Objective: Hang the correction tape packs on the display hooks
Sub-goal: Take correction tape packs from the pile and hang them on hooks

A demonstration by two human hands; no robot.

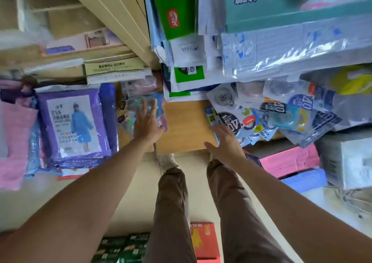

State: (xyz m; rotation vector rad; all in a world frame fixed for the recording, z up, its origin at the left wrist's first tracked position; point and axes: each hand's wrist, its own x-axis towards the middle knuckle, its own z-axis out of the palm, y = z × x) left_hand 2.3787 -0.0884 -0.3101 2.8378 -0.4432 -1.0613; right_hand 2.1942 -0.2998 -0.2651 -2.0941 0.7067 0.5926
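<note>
Wooden worktop (185, 126) between crammed shelves, and I've got both arms out over it. Left grip (147, 122) is open, fingers spread flat over a pastel pack (149, 104) too blurred to read. Right grip (225, 142) is open too, fingers straight, tips at the edge of the correction tape packs (267, 112). They lie in a flat, overlapping heap on the worktop's right side, long axes slanting up-right, print upside down to me. The far end slips under a hazy plastic bag (354, 112).

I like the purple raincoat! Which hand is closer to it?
Left. The left hand is a little to the right of the raincoat; the right hand is farther right, by the tape packs.
</note>
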